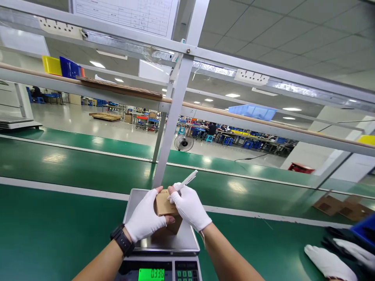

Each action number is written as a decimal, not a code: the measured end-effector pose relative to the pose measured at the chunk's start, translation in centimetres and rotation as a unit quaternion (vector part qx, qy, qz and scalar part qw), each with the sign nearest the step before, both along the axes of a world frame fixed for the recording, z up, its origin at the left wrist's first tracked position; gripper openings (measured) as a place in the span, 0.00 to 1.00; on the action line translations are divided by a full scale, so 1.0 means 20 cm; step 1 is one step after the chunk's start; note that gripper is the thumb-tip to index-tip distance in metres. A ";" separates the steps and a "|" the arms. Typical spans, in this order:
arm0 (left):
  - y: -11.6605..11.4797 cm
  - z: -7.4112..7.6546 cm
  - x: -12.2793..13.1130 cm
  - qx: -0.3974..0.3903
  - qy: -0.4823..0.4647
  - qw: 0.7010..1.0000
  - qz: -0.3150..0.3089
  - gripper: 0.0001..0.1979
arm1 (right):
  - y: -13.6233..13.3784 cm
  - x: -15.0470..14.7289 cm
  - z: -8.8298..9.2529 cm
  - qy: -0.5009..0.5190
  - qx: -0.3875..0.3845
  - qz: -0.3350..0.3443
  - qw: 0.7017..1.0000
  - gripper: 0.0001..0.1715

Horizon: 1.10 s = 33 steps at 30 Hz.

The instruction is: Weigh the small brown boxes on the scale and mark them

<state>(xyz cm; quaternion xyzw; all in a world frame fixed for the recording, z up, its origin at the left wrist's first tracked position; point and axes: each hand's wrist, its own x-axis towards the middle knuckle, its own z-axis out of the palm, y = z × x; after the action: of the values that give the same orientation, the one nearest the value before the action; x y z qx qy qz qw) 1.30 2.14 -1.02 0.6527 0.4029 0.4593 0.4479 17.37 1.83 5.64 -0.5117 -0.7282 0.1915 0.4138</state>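
Note:
A small brown cardboard box (166, 203) is over the steel pan of a digital scale (175, 246), whose green display (151, 274) is lit. My left hand (145, 218), in a white glove with bare fingertips, grips the box from its left side. In my gloved right hand (190, 205) is a white pen (189, 178), its rear end pointing up and right. The right fingers are closed round the pen close to the box's printed face; its tip is hidden by the fingers. Below the box, a darker cardboard side shows above the pan.
A metal post (172, 117) and shelf rails stand beyond the scale, above a green conveyor belt (96, 156). At right, another person's gloved hand (328, 261) rests near a blue bin (365, 230). Brown boxes (328, 205) lie on the belt.

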 end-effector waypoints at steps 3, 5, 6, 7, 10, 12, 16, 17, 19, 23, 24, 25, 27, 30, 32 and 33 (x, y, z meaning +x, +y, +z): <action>0.00 0.00 0.00 -0.007 0.010 1.000 0.004 0.48 | 0.00 0.00 0.00 -0.014 -0.007 -0.001 1.000 0.23; 0.00 0.01 0.00 -0.012 0.012 1.000 0.008 0.48 | 0.00 0.00 0.00 -0.016 -0.011 -0.003 1.000 0.22; -0.01 0.01 0.00 -0.012 0.011 1.000 0.008 0.48 | 0.00 0.00 0.00 -0.017 -0.013 -0.004 1.000 0.22; -0.01 0.02 0.00 -0.011 0.011 1.000 0.008 0.48 | 0.00 0.00 0.00 -0.019 -0.013 -0.008 1.000 0.22; -0.01 0.03 0.00 -0.011 0.015 1.000 0.010 0.48 | 0.00 -0.01 -0.01 -0.024 -0.012 -0.023 0.999 0.21; -0.01 0.04 0.00 -0.014 0.018 1.000 0.010 0.47 | 0.00 -0.01 -0.01 -0.026 -0.010 -0.031 0.999 0.21; -0.02 0.03 0.00 -0.013 0.019 1.000 0.008 0.46 | 0.00 -0.01 -0.02 -0.013 -0.015 -0.029 0.999 0.21; -0.02 0.03 0.00 -0.014 0.019 1.000 0.009 0.46 | 0.00 -0.01 -0.01 -0.008 -0.016 -0.031 0.999 0.21; -0.02 0.03 0.00 -0.014 0.023 1.000 0.009 0.46 | 0.00 -0.01 -0.01 -0.001 -0.012 -0.039 0.999 0.21; -0.02 0.03 -0.01 -0.006 0.019 1.000 0.006 0.46 | 0.00 -0.02 0.00 -0.014 -0.004 -0.058 0.998 0.21; -0.02 0.02 -0.01 -0.005 0.018 1.000 0.006 0.46 | 0.00 -0.02 0.00 -0.019 -0.002 -0.061 0.998 0.20; -0.02 0.02 -0.01 -0.003 0.019 1.000 0.008 0.46 | 0.00 -0.02 -0.01 -0.023 0.001 -0.062 0.998 0.19; -0.02 0.02 0.00 -0.002 0.025 1.000 0.011 0.46 | 0.00 -0.01 -0.01 -0.024 0.005 -0.059 0.998 0.19; -0.02 0.03 0.00 -0.004 0.028 1.000 0.012 0.46 | 0.00 0.00 -0.03 -0.005 0.013 -0.060 0.998 0.20; -0.01 0.04 0.00 -0.009 0.030 0.999 0.014 0.46 | 0.02 0.00 -0.04 0.010 0.020 -0.065 0.998 0.20; -0.01 0.04 0.00 -0.010 0.031 0.999 0.016 0.46 | 0.02 0.01 -0.05 0.024 0.016 -0.062 0.998 0.19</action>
<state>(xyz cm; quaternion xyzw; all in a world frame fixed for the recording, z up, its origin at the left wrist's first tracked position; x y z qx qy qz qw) 1.24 1.85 -0.24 0.6556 0.4316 0.4416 0.4347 17.49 2.28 4.74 -0.5445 -0.6881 0.1655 0.4502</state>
